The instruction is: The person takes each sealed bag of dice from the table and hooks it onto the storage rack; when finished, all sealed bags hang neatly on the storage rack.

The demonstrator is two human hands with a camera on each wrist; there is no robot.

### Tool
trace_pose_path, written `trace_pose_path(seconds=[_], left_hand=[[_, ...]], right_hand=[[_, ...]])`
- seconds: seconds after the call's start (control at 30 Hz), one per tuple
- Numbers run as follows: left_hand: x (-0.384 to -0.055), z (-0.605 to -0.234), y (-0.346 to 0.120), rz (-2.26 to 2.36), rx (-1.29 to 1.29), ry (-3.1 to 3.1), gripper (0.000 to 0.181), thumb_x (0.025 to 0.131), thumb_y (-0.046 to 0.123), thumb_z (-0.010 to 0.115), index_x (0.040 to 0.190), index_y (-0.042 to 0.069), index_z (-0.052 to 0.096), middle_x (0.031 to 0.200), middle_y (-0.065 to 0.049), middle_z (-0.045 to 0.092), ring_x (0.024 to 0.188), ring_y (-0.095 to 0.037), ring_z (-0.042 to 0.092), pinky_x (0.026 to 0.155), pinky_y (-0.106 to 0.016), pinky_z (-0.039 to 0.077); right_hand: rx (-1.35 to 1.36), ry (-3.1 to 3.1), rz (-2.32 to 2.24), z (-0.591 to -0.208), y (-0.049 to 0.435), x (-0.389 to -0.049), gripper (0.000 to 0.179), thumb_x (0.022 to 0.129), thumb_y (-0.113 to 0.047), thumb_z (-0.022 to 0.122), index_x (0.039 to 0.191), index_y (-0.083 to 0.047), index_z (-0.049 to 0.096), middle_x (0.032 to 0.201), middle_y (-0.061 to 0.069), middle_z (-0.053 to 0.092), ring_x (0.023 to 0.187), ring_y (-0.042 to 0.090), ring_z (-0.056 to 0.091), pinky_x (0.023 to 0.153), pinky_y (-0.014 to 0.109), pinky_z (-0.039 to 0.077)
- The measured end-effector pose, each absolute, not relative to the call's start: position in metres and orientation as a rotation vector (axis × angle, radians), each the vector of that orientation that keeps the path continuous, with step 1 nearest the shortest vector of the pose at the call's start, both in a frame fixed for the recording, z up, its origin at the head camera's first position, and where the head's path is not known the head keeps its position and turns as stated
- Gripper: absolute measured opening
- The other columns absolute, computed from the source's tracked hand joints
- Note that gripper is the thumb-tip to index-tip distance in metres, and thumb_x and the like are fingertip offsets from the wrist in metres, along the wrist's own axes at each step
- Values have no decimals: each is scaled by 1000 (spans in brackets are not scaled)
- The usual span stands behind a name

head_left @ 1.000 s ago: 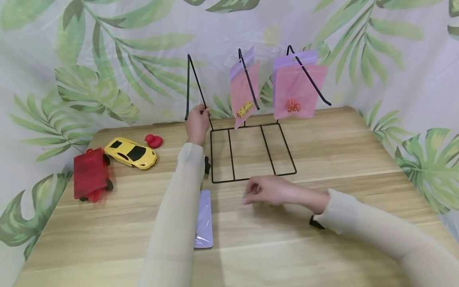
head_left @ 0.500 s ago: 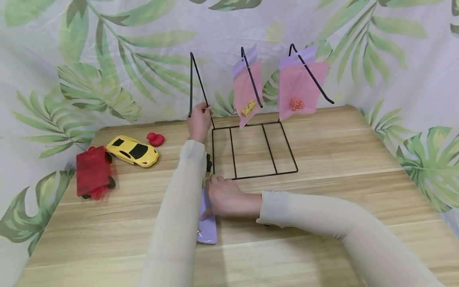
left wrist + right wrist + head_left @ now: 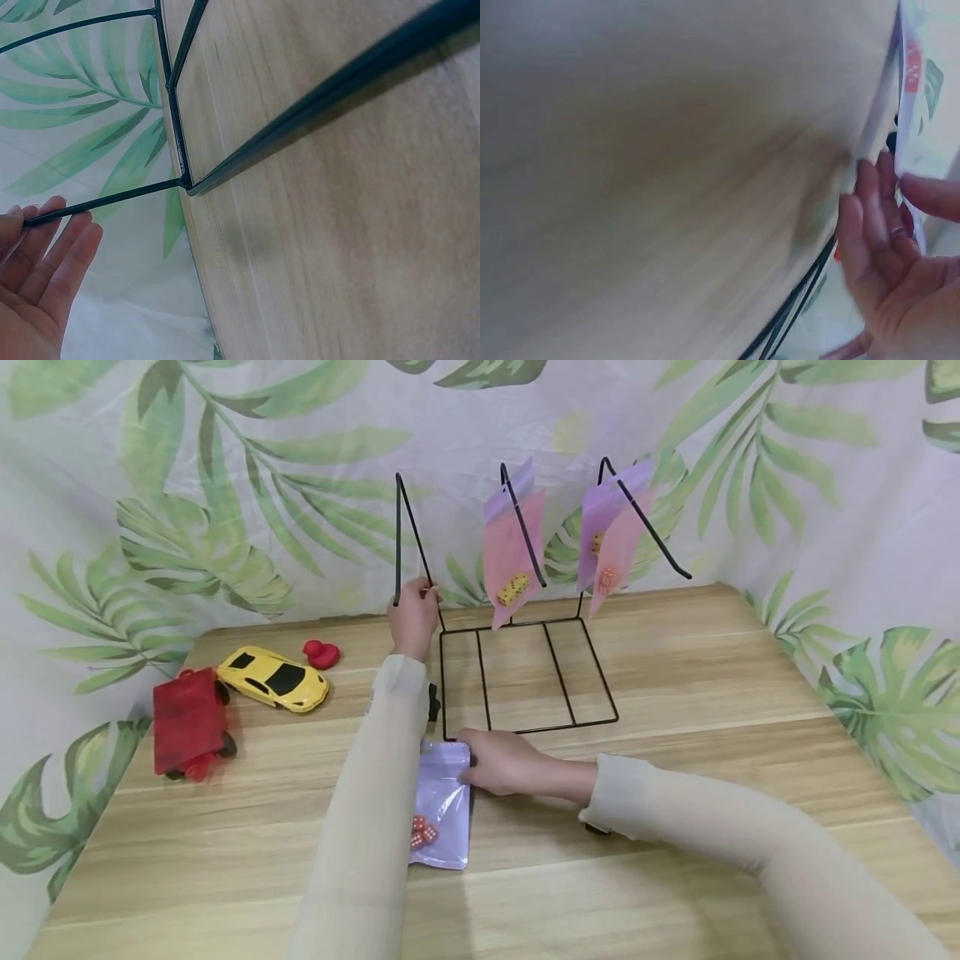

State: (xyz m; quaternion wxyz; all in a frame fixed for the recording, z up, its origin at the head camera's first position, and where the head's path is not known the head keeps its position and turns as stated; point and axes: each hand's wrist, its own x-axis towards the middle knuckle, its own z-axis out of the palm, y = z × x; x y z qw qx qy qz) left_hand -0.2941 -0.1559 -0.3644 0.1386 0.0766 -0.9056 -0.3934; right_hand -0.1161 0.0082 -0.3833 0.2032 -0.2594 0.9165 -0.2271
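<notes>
My left hand (image 3: 412, 620) grips the left upright of a black wire rack (image 3: 557, 670) between thumb and fingers; the left wrist view shows the rod (image 3: 112, 201) pinched there. In front of the rack, my right hand (image 3: 504, 762) pinches the upper right edge of a purple zip pouch (image 3: 448, 793) with red dice (image 3: 422, 833) at its bottom. My left sleeve hides the pouch's left side. From the rack's middle hook hangs a pink-and-purple pouch (image 3: 513, 543) with yellow dice. Two pouches hang on the right hook, the front one pink (image 3: 621, 547) with red dice.
At the left of the wooden table (image 3: 712, 852) are a yellow toy car (image 3: 273, 679), a red toy vehicle (image 3: 191, 722) and a small red duck (image 3: 321, 654). A leaf-print cloth (image 3: 300, 527) hangs behind the table. The rack's left hook (image 3: 397, 539) bears no pouch.
My right hand reached left to the purple pouch, took its edge and drew it slightly right, lifting it. The pouches on the right hook have swung round. My left hand stays on the rack.
</notes>
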Motion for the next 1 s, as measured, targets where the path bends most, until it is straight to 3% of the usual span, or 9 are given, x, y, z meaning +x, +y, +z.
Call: trace_pose_path(seconds=[0.13,0.33,0.53,0.7,0.8,1.0], left_hand=[[-294,-366,-158,-1140,226,-2610,30,105,26,49,112,7,71,104,-7,75,93,-31,64,82,-42,49],[-293,-366,-158,-1119,225,-2605,30,105,26,49,112,7,72,104,-7,75,92,-32,64,81,-42,49],[-294,-364,-157,-1123,210,-2595,29,105,25,51,112,6,72,104,-8,75,92,-31,65,83,-42,49],[-296,-365,-157,-1106,205,-2589,29,104,23,51,112,5,72,104,-9,75,94,-31,66,85,-42,50],[-297,-366,-158,-1103,202,-2590,29,104,24,51,112,6,72,103,-8,75,95,-31,66,85,-42,50],[-296,-368,-158,-1123,202,-2597,29,105,25,50,112,6,72,103,-8,75,91,-31,65,79,-41,49]], right_hand=[[-708,2538,-830,-369,38,-116,19,97,-23,63,112,-11,63,102,4,74,74,11,66,69,29,52],[-939,2683,-1044,-336,84,-116,11,100,-22,60,99,-12,65,86,0,71,69,8,58,62,24,50],[-1282,2714,-1648,-302,116,-115,5,95,2,58,94,3,63,76,7,67,69,5,62,64,21,54],[-1219,2618,-2099,-278,121,-122,4,93,13,52,93,15,55,75,-1,69,66,2,62,61,17,52],[-1132,2592,-2186,-272,121,-128,7,96,9,51,94,16,53,77,-11,67,65,3,62,61,17,52],[-952,2633,-2167,-271,120,-143,11,98,4,52,99,14,54,79,-17,67,67,3,64,62,19,55]])
